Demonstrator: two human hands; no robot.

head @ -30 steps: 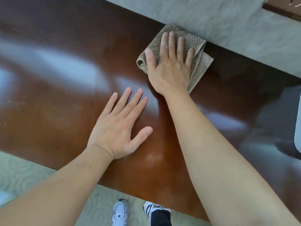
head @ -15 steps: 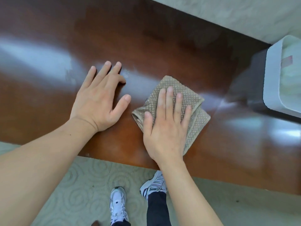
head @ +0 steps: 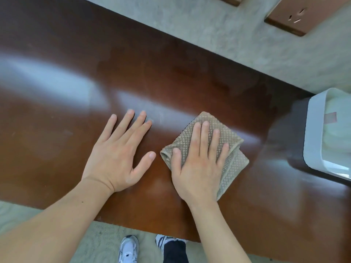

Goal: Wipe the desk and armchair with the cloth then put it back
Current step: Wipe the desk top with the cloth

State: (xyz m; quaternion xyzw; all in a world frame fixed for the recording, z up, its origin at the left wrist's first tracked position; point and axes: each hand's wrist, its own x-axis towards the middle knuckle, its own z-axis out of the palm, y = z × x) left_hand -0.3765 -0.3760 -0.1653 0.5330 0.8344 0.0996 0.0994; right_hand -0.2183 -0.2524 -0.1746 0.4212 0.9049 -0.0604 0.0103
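Observation:
A folded tan cloth [head: 233, 158] with a dotted weave lies on the glossy dark brown desk [head: 66, 92], right of centre. My right hand [head: 199, 164] presses flat on top of the cloth with fingers spread, covering most of it. To its left my left hand [head: 119, 154] rests flat on the bare desk top, fingers apart, holding nothing. The armchair is not in view.
A white bin [head: 319, 137] with a liner stands on the desk at the right edge. Behind the desk runs a grey wall [head: 228, 38] with brown socket plates [head: 296, 14]. The desk's near edge is above patterned carpet [head: 28, 215] and my shoes [head: 129, 249].
My right hand drew the cloth from the far edge of the desk back towards me, then a little away again. My left hand stayed flat beside it. The bin came into view at right.

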